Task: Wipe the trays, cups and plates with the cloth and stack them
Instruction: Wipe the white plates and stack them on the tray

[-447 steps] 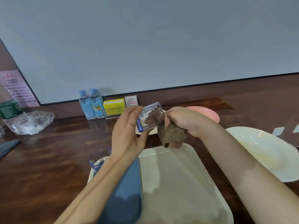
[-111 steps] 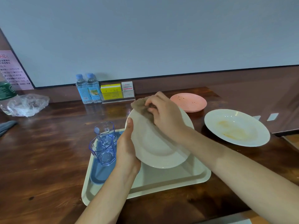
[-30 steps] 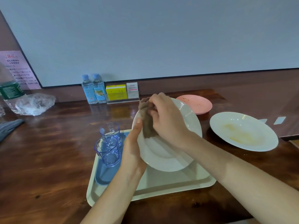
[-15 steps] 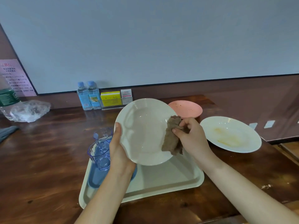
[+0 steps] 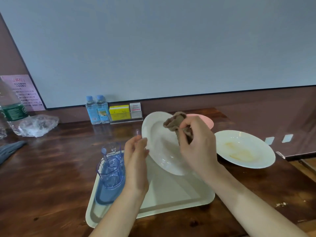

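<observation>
My left hand [image 5: 135, 156] holds the left rim of a white plate [image 5: 159, 144], which is tilted above the cream tray [image 5: 172, 195]. My right hand [image 5: 196, 146] pinches a bunched brown cloth [image 5: 177, 124] against the plate's upper face. Two clear blue cups [image 5: 111, 170] stand nested on a blue tray [image 5: 105, 194] that lies in the cream tray's left part. A second white plate [image 5: 244, 149] with yellowish smears lies on the table to the right. A pink plate [image 5: 207, 120] shows partly behind my right hand.
Two small water bottles [image 5: 97, 109], a yellow box [image 5: 119, 112] and a card holder [image 5: 136, 111] stand along the wall. At far left are a large bottle [image 5: 11, 112], a crumpled plastic bag [image 5: 38, 124] and a grey cloth [image 5: 10, 149]. The table's right edge drops off beyond the smeared plate.
My right hand has carried the cloth from the plate's lower right up to its top. The plate now leans flatter and more to the right, with my left hand still at its rim.
</observation>
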A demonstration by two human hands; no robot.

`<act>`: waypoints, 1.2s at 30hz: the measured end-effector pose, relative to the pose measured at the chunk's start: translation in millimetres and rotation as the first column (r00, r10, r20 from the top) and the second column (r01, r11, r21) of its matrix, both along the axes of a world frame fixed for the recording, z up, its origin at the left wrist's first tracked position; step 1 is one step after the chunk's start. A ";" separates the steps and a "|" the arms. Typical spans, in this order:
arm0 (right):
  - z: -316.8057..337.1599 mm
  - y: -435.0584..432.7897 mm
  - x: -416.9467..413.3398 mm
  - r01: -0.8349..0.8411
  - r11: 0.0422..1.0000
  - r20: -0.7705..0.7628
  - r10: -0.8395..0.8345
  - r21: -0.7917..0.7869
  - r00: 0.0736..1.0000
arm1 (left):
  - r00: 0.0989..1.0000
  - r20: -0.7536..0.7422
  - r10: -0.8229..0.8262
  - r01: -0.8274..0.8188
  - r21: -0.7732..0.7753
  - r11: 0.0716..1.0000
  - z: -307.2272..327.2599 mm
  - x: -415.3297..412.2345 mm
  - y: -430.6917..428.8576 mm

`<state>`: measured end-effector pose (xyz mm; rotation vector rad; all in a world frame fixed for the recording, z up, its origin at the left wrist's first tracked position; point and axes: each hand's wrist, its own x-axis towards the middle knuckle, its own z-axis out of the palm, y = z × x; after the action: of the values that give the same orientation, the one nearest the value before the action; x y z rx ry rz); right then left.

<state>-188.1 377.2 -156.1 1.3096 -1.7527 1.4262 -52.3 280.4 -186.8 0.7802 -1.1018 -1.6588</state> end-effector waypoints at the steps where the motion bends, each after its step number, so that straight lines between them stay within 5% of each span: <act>1: -3.2 0.5 4.1 0.009 1.000 -0.095 -0.008 0.016 0.995 | 0.996 -0.029 -0.084 0.085 0.033 0.996 7.3 1.4 2.7; 7: -27.3 11.5 37.7 -0.107 0.993 -0.408 0.117 0.048 0.905 | 0.940 -0.096 -0.326 0.340 0.256 0.905 34.0 14.8 -10.8; 12: -55.6 9.2 61.4 -0.238 0.949 -0.422 0.307 0.209 0.853 | 0.917 -0.069 -0.394 0.388 0.390 0.835 13.9 26.5 -15.2; 18: -50.0 27.1 61.5 -0.336 0.940 0.292 0.308 0.053 0.906 | 0.951 -0.057 -0.305 0.296 0.465 0.834 -2.2 22.9 -30.6; 22: -22.2 25.2 28.8 -0.270 0.938 0.627 0.346 -0.216 0.698 | 0.954 -0.049 -0.294 0.289 0.393 0.873 -15.3 20.8 -36.9; 27: -24.0 7.7 17.3 -0.220 0.923 0.790 0.384 -0.315 0.478 | 0.953 -0.012 -0.302 0.284 0.377 0.881 -20.9 20.0 -35.8; 29: -30.6 0.1 24.4 -0.267 0.938 0.775 0.335 -0.220 0.536 | 0.948 -0.013 -0.317 0.295 0.406 0.865 -23.6 20.1 -34.7; 33: -49.8 -13.1 35.5 -0.280 0.940 0.380 0.192 0.192 0.905 | 0.943 -0.074 -0.324 0.324 0.428 0.844 -26.4 23.7 -34.3; 36: -64.7 -10.7 36.4 -0.297 0.871 0.072 0.292 0.392 0.954 | 0.935 -0.133 -0.328 0.352 0.436 0.828 -27.3 23.7 -35.4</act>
<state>-151.7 366.5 -220.9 1.8559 -1.9889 1.2637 -28.6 245.0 -214.1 0.8586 -0.8538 -2.2818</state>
